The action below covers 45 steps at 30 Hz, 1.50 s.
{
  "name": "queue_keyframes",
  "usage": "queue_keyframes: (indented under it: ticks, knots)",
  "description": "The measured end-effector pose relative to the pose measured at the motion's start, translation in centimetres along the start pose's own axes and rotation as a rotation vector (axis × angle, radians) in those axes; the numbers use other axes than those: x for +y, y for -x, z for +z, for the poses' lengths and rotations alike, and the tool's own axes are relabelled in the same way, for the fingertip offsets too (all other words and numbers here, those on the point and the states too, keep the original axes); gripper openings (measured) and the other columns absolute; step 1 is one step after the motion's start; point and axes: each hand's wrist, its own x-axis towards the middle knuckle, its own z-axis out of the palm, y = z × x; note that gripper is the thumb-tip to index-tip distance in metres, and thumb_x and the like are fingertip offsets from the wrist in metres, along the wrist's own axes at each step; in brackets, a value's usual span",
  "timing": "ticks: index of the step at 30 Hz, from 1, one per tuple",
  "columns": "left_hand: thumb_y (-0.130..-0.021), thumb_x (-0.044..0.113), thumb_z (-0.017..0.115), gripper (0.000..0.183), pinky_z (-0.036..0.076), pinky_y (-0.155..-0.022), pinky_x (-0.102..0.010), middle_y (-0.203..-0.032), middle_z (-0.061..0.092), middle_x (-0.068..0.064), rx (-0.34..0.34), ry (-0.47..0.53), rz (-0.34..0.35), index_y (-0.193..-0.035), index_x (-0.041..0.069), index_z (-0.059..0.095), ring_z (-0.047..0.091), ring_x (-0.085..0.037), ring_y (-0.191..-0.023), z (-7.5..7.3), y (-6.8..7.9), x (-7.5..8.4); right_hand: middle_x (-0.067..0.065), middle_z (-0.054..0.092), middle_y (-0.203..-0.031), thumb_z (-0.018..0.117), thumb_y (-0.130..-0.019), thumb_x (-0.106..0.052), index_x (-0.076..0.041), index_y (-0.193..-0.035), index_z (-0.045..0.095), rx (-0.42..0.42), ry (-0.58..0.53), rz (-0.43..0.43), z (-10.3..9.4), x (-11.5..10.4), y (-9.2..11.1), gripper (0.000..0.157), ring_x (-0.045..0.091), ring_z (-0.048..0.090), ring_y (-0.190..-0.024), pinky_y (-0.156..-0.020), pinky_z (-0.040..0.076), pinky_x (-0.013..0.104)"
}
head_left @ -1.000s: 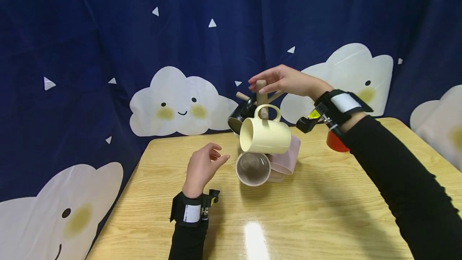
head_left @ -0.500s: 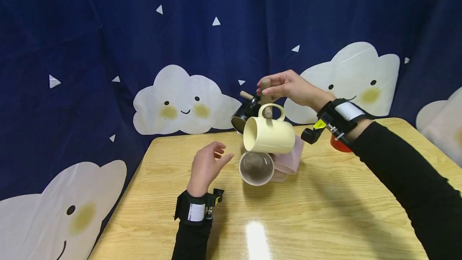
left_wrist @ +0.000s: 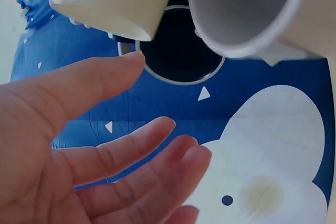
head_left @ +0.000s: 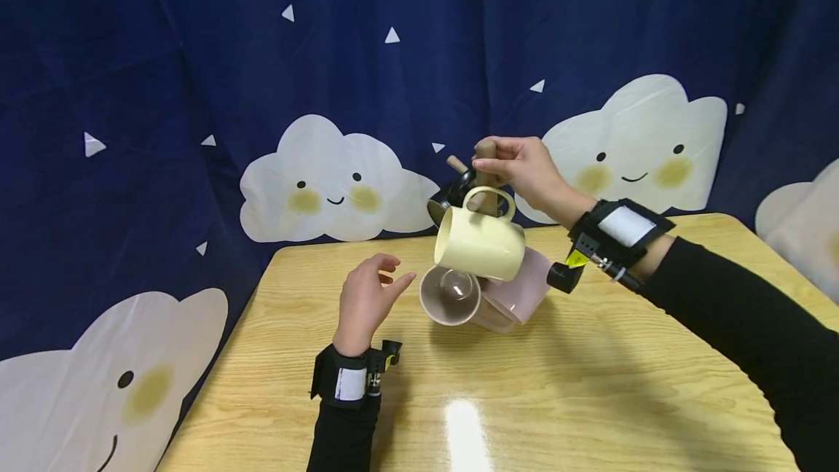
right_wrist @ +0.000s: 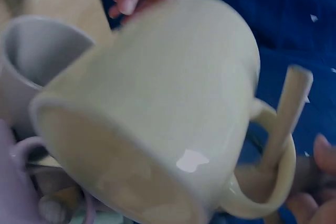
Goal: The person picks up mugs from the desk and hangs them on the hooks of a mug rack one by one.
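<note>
A wooden table (head_left: pixel 590 384) stood before a dark blue cloud curtain (head_left: pixel 197 93). At its far middle a mug tree (head_left: pixel 486 166) tilted, bearing 4 mugs: a cream mug (head_left: pixel 481 242) hung by its handle, a grey mug (head_left: pixel 448 296) and a pink mug (head_left: pixel 524 286) below, a black mug (head_left: pixel 448 199) behind. The right hand (head_left: pixel 527 170) gripped the tree's top. The left hand (head_left: pixel 367 301), fingers apart and relaxed, hovered just left of the grey mug, holding nothing.

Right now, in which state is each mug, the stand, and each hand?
Wooden stand: tilted, gripped at the top by the right hand.
Cream mug: hanging by its handle on a peg.
Black mug: hanging behind.
Beige mug: hanging low, mouth toward camera.
Pink mug: hanging low.
Left hand: open, holding nothing.
</note>
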Motion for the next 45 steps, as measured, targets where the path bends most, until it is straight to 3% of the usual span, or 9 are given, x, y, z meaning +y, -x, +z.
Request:
queue_keyframes:
  ticks: [9,13,17,22,26,31,35,41,45]
  knots:
    - [-0.075,0.034,0.067,0.036,0.05,-0.063,-0.037,-0.093,0.066,-0.012,-0.015,0.012,-0.008,-0.097,0.005,0.064,0.061,-0.02,-0.075,0.1,0.0,0.5,-0.004,0.053,-0.062,0.066,-0.077,-0.021,-0.006,-0.076,0.061,0.304,0.306,0.006,2.0,-1.4,1.6,0.016,0.012,0.047,-0.067,-0.061,0.037,0.023]
    - [-0.076,0.034,0.066,0.036,0.05,-0.062,-0.036,-0.092,0.066,-0.011,-0.022,0.004,0.002,-0.097,0.005,0.064,0.061,-0.022,-0.076,0.1,0.1,0.4,0.001,0.054,-0.067,0.064,-0.079,-0.025,-0.007,-0.076,0.06,0.31,0.368,0.015,2.5,-1.8,1.9,0.018,0.014,0.048,-0.07,-0.064,0.039,0.027]
    - [-0.076,0.033,0.066,0.036,0.049,-0.062,-0.035,-0.092,0.066,-0.011,-0.043,0.014,0.009,-0.097,0.004,0.064,0.06,-0.022,-0.077,0.3,0.4,0.3,0.001,0.054,-0.068,0.065,-0.078,-0.026,-0.007,-0.074,0.058,0.134,0.469,0.037,1.0,-2.3,1.3,0.02,0.015,0.047,-0.069,-0.061,0.04,0.027]
    - [-0.076,0.033,0.066,0.036,0.049,-0.062,-0.036,-0.092,0.066,-0.012,-0.032,0.015,0.024,-0.096,0.004,0.064,0.06,-0.021,-0.076,0.4,0.6,0.3,-0.001,0.053,-0.063,0.066,-0.077,-0.023,-0.006,-0.077,0.061,-0.241,0.502,-0.008,-2.0,-2.5,-1.1,0.018,0.018,0.049,-0.066,-0.058,0.042,0.024]
    - [-0.076,0.033,0.066,0.036,0.049,-0.063,-0.036,-0.092,0.066,-0.011,-0.037,-0.001,0.025,-0.097,0.005,0.064,0.06,-0.022,-0.076,0.5,0.6,0.5,0.007,0.067,-0.089,0.065,-0.079,-0.022,-0.004,-0.109,0.062,-0.507,0.321,-0.04,-3.8,-1.8,-2.8,0.036,0.019,0.058,-0.087,-0.077,0.048,0.026]
    - [-0.076,0.033,0.066,0.037,0.05,-0.064,-0.037,-0.094,0.065,-0.012,-0.062,0.004,0.039,-0.098,0.004,0.063,0.061,-0.024,-0.078,0.7,0.5,0.9,0.011,0.061,-0.115,0.06,-0.082,-0.014,-0.001,-0.126,0.048,-0.73,0.045,-0.014,-5.0,0.0,-4.1,0.047,0.023,0.05,-0.112,-0.093,0.043,0.029]
    - [-0.075,0.033,0.067,0.037,0.05,-0.064,-0.037,-0.093,0.065,-0.012,-0.067,0.006,0.055,-0.098,0.004,0.063,0.061,-0.024,-0.078,0.8,0.7,1.1,0.006,0.063,-0.111,0.056,-0.083,-0.007,0.008,-0.123,0.046,-0.778,-0.058,-0.027,-5.7,1.3,-4.1,0.043,0.026,0.05,-0.111,-0.093,0.042,0.029]
    - [-0.075,0.032,0.067,0.036,0.05,-0.064,-0.037,-0.093,0.066,-0.012,-0.048,0.007,0.067,-0.097,0.003,0.063,0.061,-0.024,-0.078,0.8,0.5,1.4,0.005,0.064,-0.103,0.053,-0.084,-0.002,0.013,-0.116,0.047,-0.738,-0.133,-0.118,-6.1,2.0,-3.6,0.036,0.025,0.054,-0.104,-0.087,0.046,0.026]
    - [-0.075,0.033,0.067,0.037,0.05,-0.065,-0.037,-0.093,0.066,-0.012,-0.052,0.005,0.056,-0.097,0.004,0.063,0.061,-0.024,-0.078,0.7,0.5,1.5,0.005,0.064,-0.103,0.054,-0.083,-0.002,0.014,-0.116,0.047,-0.71,-0.135,-0.116,-6.0,1.7,-3.2,0.037,0.024,0.054,-0.104,-0.086,0.047,0.026]
